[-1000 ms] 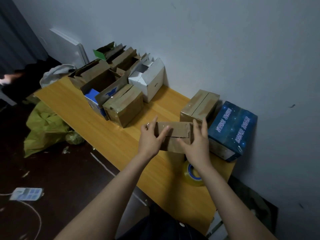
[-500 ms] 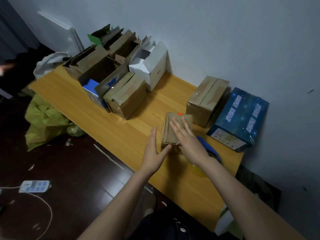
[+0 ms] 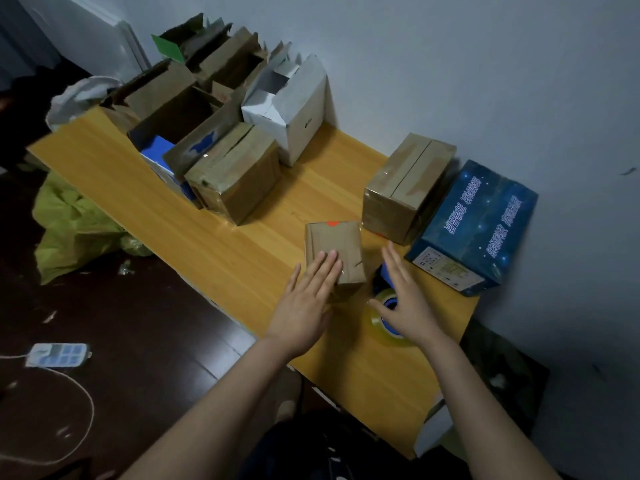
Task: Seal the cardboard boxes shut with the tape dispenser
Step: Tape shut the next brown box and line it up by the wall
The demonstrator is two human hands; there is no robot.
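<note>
A small brown cardboard box (image 3: 334, 244) with a red sticker at its far edge lies on the wooden table (image 3: 221, 251). My left hand (image 3: 306, 299) rests flat on the box's near end, fingers straight. Just right of the box sits the tape dispenser (image 3: 379, 318), a clear tape roll on a blue holder. My right hand (image 3: 403, 299) hovers over it with fingers spread and straight, covering most of the blue part; whether it touches the dispenser I cannot tell.
A taped brown box (image 3: 407, 185) and a dark blue printed box (image 3: 478, 223) stand at the right by the wall. Another taped box (image 3: 239, 174), a white box (image 3: 294, 102) and several open cartons (image 3: 180, 98) crowd the far left. The table's near edge runs diagonally.
The small box was turned from crosswise to lengthwise. My right hand left its top and moved right over the dispenser. My left hand went from its side onto its top.
</note>
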